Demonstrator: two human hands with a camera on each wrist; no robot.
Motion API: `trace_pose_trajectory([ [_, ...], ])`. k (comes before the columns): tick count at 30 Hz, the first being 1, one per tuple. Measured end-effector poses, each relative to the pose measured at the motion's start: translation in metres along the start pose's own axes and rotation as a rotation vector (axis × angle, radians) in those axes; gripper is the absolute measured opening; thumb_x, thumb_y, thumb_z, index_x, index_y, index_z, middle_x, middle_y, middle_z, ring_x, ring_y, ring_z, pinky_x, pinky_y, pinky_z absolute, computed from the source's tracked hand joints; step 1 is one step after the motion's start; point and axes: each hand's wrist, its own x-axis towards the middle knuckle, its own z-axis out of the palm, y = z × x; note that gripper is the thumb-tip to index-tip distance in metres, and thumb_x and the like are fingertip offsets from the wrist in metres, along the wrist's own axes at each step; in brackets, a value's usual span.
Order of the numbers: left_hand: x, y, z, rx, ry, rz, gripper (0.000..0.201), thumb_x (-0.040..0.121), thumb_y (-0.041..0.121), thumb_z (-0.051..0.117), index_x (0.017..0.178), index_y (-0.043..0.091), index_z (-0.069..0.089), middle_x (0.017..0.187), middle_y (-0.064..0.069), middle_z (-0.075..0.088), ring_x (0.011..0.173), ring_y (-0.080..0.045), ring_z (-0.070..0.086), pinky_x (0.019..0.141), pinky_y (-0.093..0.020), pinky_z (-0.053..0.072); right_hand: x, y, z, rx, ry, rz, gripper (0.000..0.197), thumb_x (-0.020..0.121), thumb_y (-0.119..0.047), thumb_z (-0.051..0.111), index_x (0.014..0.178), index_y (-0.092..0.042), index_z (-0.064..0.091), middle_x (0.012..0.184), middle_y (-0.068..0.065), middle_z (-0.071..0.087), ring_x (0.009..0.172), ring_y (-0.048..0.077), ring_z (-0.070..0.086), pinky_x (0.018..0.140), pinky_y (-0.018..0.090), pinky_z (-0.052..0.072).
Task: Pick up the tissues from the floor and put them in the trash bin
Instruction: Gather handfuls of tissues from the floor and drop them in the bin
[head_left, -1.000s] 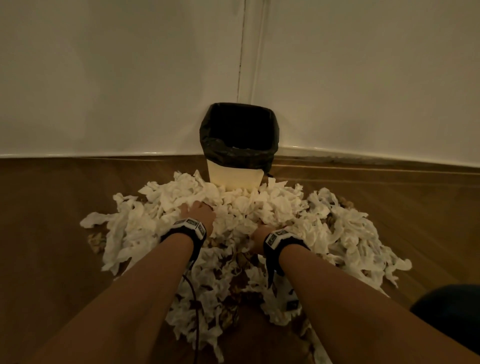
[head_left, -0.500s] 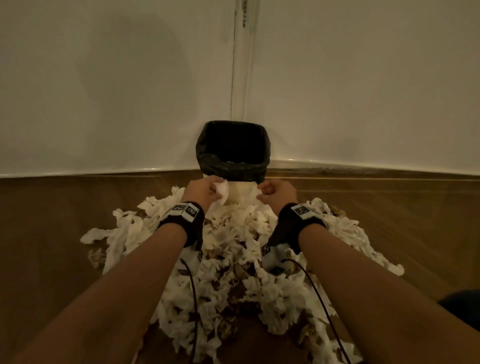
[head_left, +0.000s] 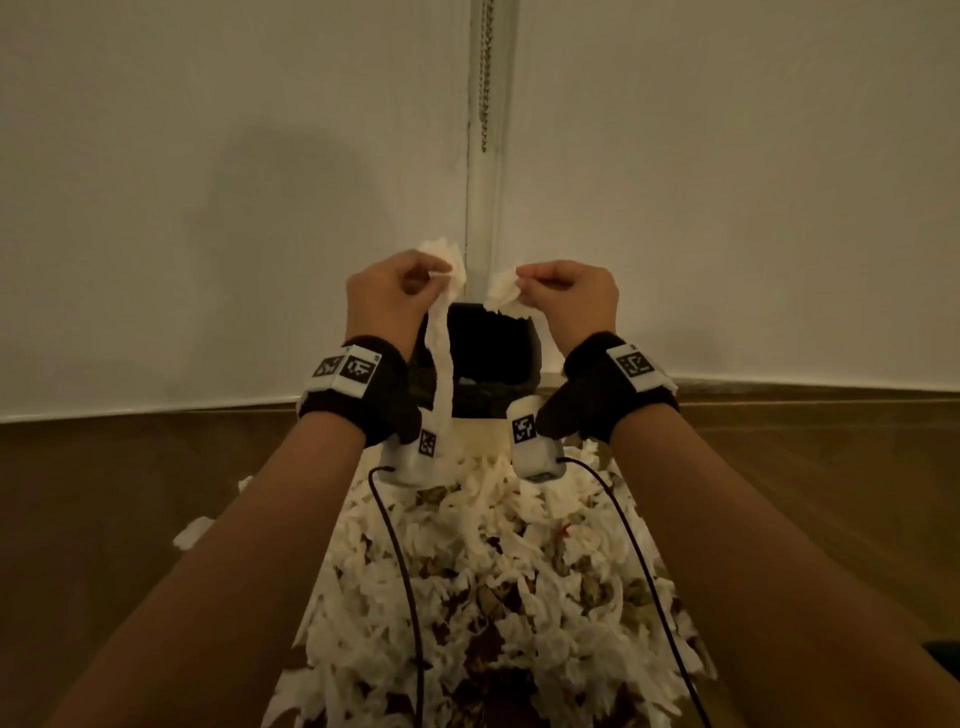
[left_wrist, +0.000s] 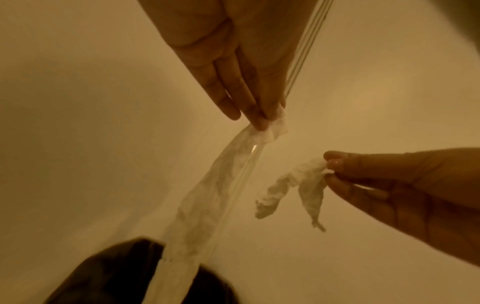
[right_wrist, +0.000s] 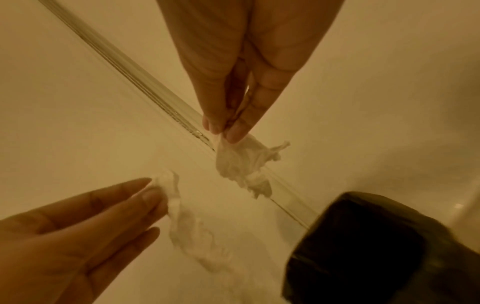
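Both hands are raised above the trash bin (head_left: 488, 358), a pale bin lined with a black bag in the room's corner. My left hand (head_left: 400, 291) pinches a long white tissue strip (head_left: 439, 358) that hangs down toward the bin; the strip (left_wrist: 207, 197) trails to the bag's rim (left_wrist: 109, 273) in the left wrist view. My right hand (head_left: 566, 293) pinches a short crumpled tissue (head_left: 504, 293), seen as tissue (right_wrist: 241, 162) in the right wrist view above the bin (right_wrist: 376, 251). A big heap of white tissues (head_left: 493, 597) covers the floor in front of the bin.
White walls meet in the corner behind the bin, with a bead chain (head_left: 485, 78) hanging there. Brown wood floor (head_left: 130, 519) spreads to both sides of the heap. A stray tissue (head_left: 192, 532) lies left of my left forearm. Cables run from both wristbands.
Both hands rose from the heap at floor level to above the bin, each carrying a tissue. The view tilted up and moved closer to the bin.
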Motion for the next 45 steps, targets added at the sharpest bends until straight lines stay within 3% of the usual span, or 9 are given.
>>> trace_pose_trajectory([
  [9,0.06,0.063,-0.017,-0.161,0.138,0.229,0.007,0.079,0.016,0.07,0.084,0.02,0.07,0.081,0.016,0.067,0.074,0.0,0.063,0.075,-0.013,0.05,0.028,-0.045,0.014,0.081,0.073,-0.152,0.012,0.078,-0.004,0.069,0.087,-0.01,0.074,0.085,0.004,0.072,0.084,0.018,0.069,0.084,0.034,0.056],
  [17,0.066,0.049,-0.001,-0.184,0.086,0.18,0.008,0.08,0.011,0.069,0.088,0.013,0.07,0.086,0.008,0.068,0.075,0.001,0.062,0.075,-0.009,0.048,0.027,-0.025,0.019,-0.027,0.104,-0.189,0.012,0.081,-0.006,0.067,0.089,-0.011,0.074,0.088,-0.002,0.071,0.081,0.005,0.063,0.081,0.014,0.051],
  [23,0.036,-0.009,0.028,-0.035,-0.117,-0.012,0.015,0.085,0.011,0.064,0.098,0.015,0.07,0.103,0.0,0.068,0.092,-0.013,0.065,0.088,-0.018,0.049,0.014,0.031,0.023,-0.219,-0.018,-0.049,0.02,0.086,-0.004,0.059,0.099,-0.009,0.073,0.101,0.005,0.071,0.094,0.014,0.064,0.086,0.016,0.048],
  [29,0.004,-0.057,0.048,0.247,-0.415,-0.125,0.034,0.093,0.01,0.049,0.127,0.013,0.056,0.121,-0.011,0.062,0.11,-0.019,0.06,0.081,-0.005,0.033,0.002,0.073,0.027,-0.471,-0.259,0.091,0.031,0.092,-0.007,0.051,0.12,-0.01,0.064,0.122,0.009,0.064,0.115,0.023,0.058,0.103,0.028,0.042],
  [33,-0.008,-0.072,0.052,0.299,-0.519,-0.174,0.041,0.093,0.009,0.047,0.134,0.015,0.048,0.129,-0.011,0.058,0.114,-0.021,0.058,0.088,-0.013,0.038,-0.003,0.087,0.024,-0.524,-0.305,0.133,0.031,0.093,-0.005,0.05,0.119,-0.013,0.065,0.124,0.008,0.062,0.115,0.023,0.057,0.1,0.024,0.04],
  [36,-0.013,-0.075,0.052,0.311,-0.465,-0.127,0.036,0.092,0.011,0.05,0.128,0.016,0.054,0.125,-0.007,0.059,0.105,-0.017,0.06,0.087,-0.017,0.041,-0.006,0.09,0.02,-0.522,-0.247,0.114,0.026,0.092,-0.009,0.052,0.112,-0.013,0.069,0.115,0.007,0.067,0.107,0.021,0.061,0.095,0.023,0.044],
  [39,-0.024,-0.072,0.051,0.29,-0.374,-0.103,0.018,0.093,0.024,0.052,0.103,0.022,0.066,0.098,0.001,0.065,0.083,-0.011,0.06,0.075,-0.02,0.046,-0.011,0.092,0.015,-0.487,-0.157,0.121,0.02,0.091,-0.018,0.056,0.102,-0.012,0.072,0.103,0.005,0.07,0.097,0.019,0.063,0.091,0.029,0.049],
  [42,-0.046,-0.071,0.054,0.313,-0.373,-0.159,0.026,0.095,0.033,0.044,0.083,0.026,0.066,0.075,0.008,0.064,0.068,-0.011,0.06,0.063,-0.025,0.047,-0.023,0.1,0.014,-0.483,-0.108,0.168,0.021,0.092,-0.023,0.055,0.098,-0.011,0.071,0.095,0.007,0.07,0.091,0.02,0.063,0.084,0.03,0.049],
  [45,-0.078,-0.081,0.058,0.41,-0.472,-0.227,0.03,0.093,0.029,0.043,0.083,0.014,0.067,0.079,-0.002,0.067,0.07,-0.02,0.061,0.063,-0.032,0.05,-0.043,0.119,0.017,-0.552,-0.147,0.266,0.021,0.091,-0.023,0.053,0.093,-0.009,0.068,0.091,0.009,0.069,0.088,0.023,0.062,0.071,0.026,0.045],
])
